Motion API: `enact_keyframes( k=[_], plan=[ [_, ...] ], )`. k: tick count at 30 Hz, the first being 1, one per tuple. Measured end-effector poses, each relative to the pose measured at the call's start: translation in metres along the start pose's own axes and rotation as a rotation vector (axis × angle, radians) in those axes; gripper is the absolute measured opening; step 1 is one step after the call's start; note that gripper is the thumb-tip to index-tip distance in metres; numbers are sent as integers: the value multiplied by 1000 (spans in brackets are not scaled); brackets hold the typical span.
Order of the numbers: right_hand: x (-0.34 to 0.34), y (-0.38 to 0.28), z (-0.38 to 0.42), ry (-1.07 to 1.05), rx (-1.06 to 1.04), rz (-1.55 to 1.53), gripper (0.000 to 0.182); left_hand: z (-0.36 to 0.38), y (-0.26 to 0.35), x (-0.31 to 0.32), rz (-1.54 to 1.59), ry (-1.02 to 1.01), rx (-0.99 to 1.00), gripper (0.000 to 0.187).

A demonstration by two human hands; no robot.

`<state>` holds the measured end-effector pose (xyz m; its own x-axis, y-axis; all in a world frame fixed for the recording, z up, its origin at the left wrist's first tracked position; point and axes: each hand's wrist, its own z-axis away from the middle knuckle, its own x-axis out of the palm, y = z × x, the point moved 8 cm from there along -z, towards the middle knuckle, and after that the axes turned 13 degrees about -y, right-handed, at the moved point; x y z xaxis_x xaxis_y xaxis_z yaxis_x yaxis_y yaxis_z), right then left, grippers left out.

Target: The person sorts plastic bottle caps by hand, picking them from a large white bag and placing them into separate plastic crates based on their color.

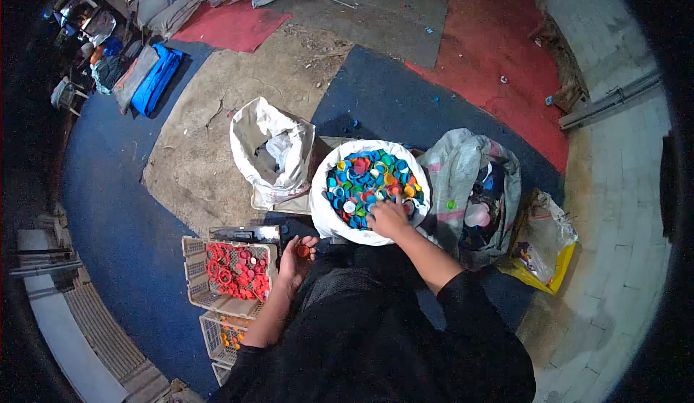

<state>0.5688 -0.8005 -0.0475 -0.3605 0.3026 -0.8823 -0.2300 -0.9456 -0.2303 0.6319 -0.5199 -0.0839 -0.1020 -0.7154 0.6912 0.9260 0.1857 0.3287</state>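
Observation:
A white sack [323, 219] full of plastic bottle caps [361, 182] in blue, green, red, yellow and white stands in front of me. My right hand [389, 217] reaches over its near rim and touches the caps. Its fingers are stretched out and apart, the tips partly lost among the caps. My left hand [293, 260] is to the left of the sack, palm up, with the fingers curled round a red bottle cap [303, 250]. Beside that hand is a beige plastic crate [194, 287] holding red caps and rings [238, 271].
Another open white sack [249, 143] with clear plastic inside stands at left. A grey woven sack [452, 164] of dark mixed items stands right, then a yellow bag [560, 276]. A second crate [213, 338] holds orange caps. Filled sacks [170, 5] lie at the back left.

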Motion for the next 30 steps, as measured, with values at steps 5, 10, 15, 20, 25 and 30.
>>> enact_keyframes(
  k=[5,10,15,20,25,30],
  plan=[
    [11,-15,-53,96,-58,-207,20,6,0,13,-44,3,20,38],
    [32,-3,-75,86,75,6,24,9,1,16,-74,9,21,39],
    [41,-6,-78,83,45,42,22,16,4,11,-86,41,35,38],
    [23,-8,-55,174,-3,-142,23,17,4,12,-72,57,27,37],
    [41,2,-39,5,-6,-804,28,5,4,13,-54,-22,28,38],
    [25,-4,0,43,-7,-1844,36,-15,6,34,-97,-59,-11,39]
  ],
)
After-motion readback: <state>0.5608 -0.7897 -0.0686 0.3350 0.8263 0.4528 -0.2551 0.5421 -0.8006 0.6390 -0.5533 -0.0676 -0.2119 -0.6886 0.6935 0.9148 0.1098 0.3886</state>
